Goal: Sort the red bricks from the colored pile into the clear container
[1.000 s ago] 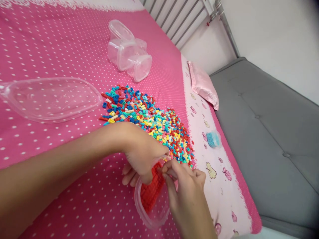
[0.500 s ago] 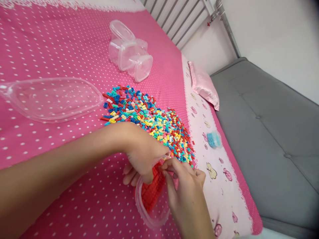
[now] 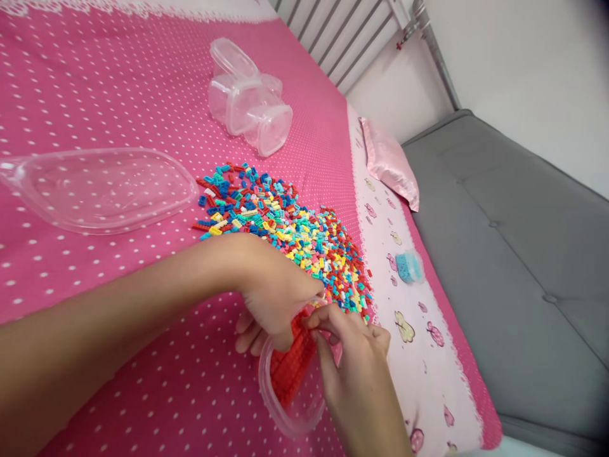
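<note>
The left hand (image 3: 273, 295) grips the near rim of a clear tub (image 3: 291, 390) lying on the bed (image 3: 118, 82), its fingers curled round the wall, fingertips showing beneath the palm at 7 o'clock. Inside the tub sits a block of red bricks (image 3: 290, 368). The right hand (image 3: 354, 362) comes in from 5 o'clock, its fingers pinched narrow at the tub's mouth, touching the top of the red bricks; whether they hold a piece I cannot tell.

Just past both hands, toward 12 o'clock, spreads a heap of small coloured bricks (image 3: 280, 231) on the pink dotted sheet, its near edge touching the tub. At 10 o'clock, well apart, lies a large clear lid (image 3: 99, 187). Farther off at 12 o'clock a cluster of empty clear tubs (image 3: 250, 101) lies tipped together. At 2 o'clock a small tub of blue bricks (image 3: 408, 266) rests on the sheet's pale border, and beyond it a pink pillow (image 3: 387, 162).
</note>
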`<state>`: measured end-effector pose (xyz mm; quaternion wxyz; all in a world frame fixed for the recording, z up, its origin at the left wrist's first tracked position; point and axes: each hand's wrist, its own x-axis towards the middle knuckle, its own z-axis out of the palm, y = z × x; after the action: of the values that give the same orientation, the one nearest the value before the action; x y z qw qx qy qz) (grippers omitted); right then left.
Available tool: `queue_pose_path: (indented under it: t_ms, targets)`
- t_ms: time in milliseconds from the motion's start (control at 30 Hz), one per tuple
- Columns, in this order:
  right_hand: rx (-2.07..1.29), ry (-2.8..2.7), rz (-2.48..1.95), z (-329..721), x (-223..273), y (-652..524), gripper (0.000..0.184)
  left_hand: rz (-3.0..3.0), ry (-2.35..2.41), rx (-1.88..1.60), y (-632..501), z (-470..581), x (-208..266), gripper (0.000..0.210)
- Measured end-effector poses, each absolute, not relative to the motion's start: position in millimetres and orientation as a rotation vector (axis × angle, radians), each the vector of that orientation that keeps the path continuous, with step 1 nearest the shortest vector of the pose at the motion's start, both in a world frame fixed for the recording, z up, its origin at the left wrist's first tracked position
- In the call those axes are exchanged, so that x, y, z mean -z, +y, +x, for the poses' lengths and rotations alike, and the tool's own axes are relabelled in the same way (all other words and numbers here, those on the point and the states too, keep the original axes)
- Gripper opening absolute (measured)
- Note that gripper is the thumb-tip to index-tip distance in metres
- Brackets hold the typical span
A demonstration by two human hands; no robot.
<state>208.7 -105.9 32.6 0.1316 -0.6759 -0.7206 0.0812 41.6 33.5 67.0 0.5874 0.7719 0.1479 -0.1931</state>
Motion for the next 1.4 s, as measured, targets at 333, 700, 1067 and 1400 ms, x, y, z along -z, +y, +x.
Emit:
queue_pose_path:
  t_ms: [333,700,1067,1400]
  targets:
    - [-0.182,-2.158,-1.927,220,-38,-109,0.026,1.818,0.392,0.448,32,40,-69,0.057]
    - [-0.125,-2.11,-1.968,221,-41,-115,0.028,1.806,0.435,0.409,31,40,-70,0.061]
    - [-0.074,-2.088,-2.03,214,-32,-116,0.031,1.834,0.424,0.453,31,40,-71,0.06]
    - [-0.099,-2.066,-2.055,207,-30,-113,0.032,1.842,0.424,0.437,31,40,-71,0.053]
